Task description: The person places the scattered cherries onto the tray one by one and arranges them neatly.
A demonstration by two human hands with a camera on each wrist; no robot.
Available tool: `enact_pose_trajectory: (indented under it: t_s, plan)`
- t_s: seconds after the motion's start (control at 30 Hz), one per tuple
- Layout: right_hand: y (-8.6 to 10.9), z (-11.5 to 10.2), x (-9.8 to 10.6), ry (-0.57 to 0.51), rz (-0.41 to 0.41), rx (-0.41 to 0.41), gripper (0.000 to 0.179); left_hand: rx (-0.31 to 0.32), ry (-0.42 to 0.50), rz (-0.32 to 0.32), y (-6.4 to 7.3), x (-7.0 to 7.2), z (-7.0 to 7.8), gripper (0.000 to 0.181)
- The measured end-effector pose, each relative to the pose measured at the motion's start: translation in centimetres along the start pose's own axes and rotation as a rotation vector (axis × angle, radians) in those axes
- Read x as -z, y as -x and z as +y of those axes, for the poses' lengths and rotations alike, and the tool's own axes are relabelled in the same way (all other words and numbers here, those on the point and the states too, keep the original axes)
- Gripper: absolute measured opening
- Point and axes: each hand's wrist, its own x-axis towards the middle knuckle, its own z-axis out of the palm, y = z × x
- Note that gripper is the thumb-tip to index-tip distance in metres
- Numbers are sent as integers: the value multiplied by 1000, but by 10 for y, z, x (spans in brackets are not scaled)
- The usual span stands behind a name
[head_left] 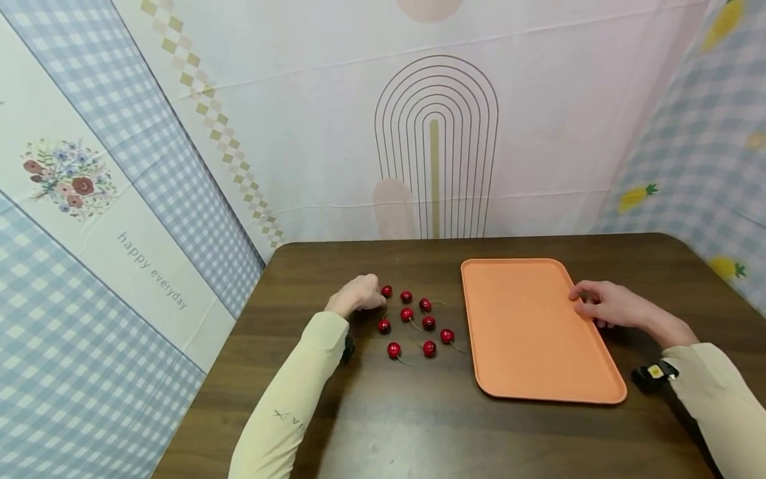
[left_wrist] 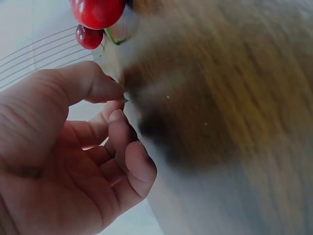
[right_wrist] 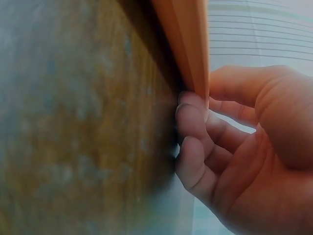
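Observation:
My left hand (head_left: pixel 359 295) reaches to the left end of a loose group of red cherries (head_left: pixel 407 315) on the table. Its thumb and forefinger pinch a cherry by its stem; a green stem tip (left_wrist: pixel 125 100) pokes out between them in the left wrist view. That cherry (head_left: pixel 386 291) lies right at the fingertips, mostly hidden behind the thumb in the wrist view. On the other side, my right hand (head_left: pixel 613 305) grips the right edge of an orange tray (head_left: pixel 538 332), thumb over the rim and fingers beneath it.
The dark wooden table (head_left: pixel 395 426) carries both the cherries and the tray. The rightmost cherry (head_left: pixel 447 336) lies close to the tray's left edge. Behind the table hangs a printed cloth (head_left: pixel 323 133), with checked cloth on both sides.

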Motion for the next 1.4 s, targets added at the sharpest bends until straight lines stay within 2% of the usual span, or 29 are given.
enact_pose_trajectory:
  t_s: [0.2,0.4,0.57,0.67,0.8,1.0,1.2,1.4]
  plan:
    - [-1,4,1,-26,-16,-2,31,-63,-5,20,-2,2,2,43]
    - [-2,7,2,-47,-22,-9,32,-118,21,37,-3,7,13,42]
    - [-1,8,2,-58,-24,-6,32,-164,50,84,-6,8,31,36]
    - [-1,8,2,-73,-34,-2,33,-193,85,138,-7,8,42,22]
    - [-1,9,3,-83,-38,8,33,-232,87,200,-9,10,57,4]
    - [-2,9,5,-93,-33,18,32,-254,75,231,-15,11,78,4]
    - [-6,10,5,-113,-43,26,33,-267,116,264,-18,7,97,5]
    - [-7,14,8,-115,-42,18,34,-300,175,303,-27,-1,127,3]
